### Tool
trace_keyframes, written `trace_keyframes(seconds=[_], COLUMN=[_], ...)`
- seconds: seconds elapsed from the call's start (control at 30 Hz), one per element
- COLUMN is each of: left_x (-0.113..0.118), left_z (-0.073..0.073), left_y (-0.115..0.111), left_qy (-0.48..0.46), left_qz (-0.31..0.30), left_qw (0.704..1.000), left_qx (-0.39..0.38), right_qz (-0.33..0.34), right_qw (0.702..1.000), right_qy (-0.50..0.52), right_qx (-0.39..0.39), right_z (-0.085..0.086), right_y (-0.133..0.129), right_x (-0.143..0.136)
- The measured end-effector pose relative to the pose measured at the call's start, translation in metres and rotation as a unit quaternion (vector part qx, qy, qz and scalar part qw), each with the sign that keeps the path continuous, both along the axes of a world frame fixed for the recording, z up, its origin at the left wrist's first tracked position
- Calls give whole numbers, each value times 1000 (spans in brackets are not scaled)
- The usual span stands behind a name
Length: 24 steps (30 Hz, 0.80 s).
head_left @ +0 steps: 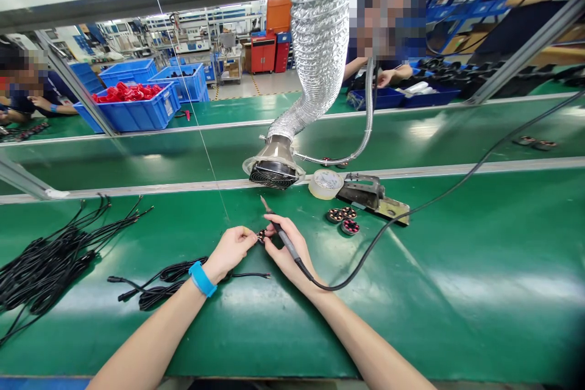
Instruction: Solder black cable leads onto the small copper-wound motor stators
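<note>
My left hand [233, 250], with a blue wristband, pinches a small round coil part [261, 236] near the middle of the green bench. On the other side of that part, my right hand [287, 250] touches it with thumb and fingers. A soldering iron [284, 237] also lies in my right hand, its tip pointing up and away, its black cord trailing right. Three similar round coils [350, 226] rest to the right. Black cables [159, 286] lie beside my left forearm, and a larger cable bundle [50, 256] is at the far left.
A fume duct with a black grille [274, 174] hangs just beyond my hands. Behind the coils are a tape roll [325, 184] and a metal stand [379, 198]. Blue bins [132, 111] and other people are across the bench.
</note>
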<state>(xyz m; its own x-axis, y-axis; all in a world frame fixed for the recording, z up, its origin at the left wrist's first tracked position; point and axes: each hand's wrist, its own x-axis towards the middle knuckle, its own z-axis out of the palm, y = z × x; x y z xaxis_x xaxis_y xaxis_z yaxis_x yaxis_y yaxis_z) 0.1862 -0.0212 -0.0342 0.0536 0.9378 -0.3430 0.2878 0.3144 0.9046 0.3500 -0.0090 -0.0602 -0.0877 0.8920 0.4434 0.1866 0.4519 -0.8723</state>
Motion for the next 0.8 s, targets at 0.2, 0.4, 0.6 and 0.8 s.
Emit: trace_keyframes(seconds=[0.2, 0.4, 0.6, 0.8], left_x=[0, 3, 3, 3], left_z=[1, -1, -3, -3], left_y=[-1, -1, -1, -2], left_qy=[6, -16, -17, -9], left_qz=[4, 17, 19, 17], left_qw=[1000, 1000, 1000, 1000], left_qx=[-1, 1, 8, 7], right_qz=[-106, -116, -95, -91], right_qw=[993, 979, 977, 978], right_qy=[-17, -64, -58, -69], right_qx=[41, 154, 180, 177], right_z=[12, 18, 19, 21], right_y=[-6, -17, -20, -18], right_x=[12, 24, 22, 20])
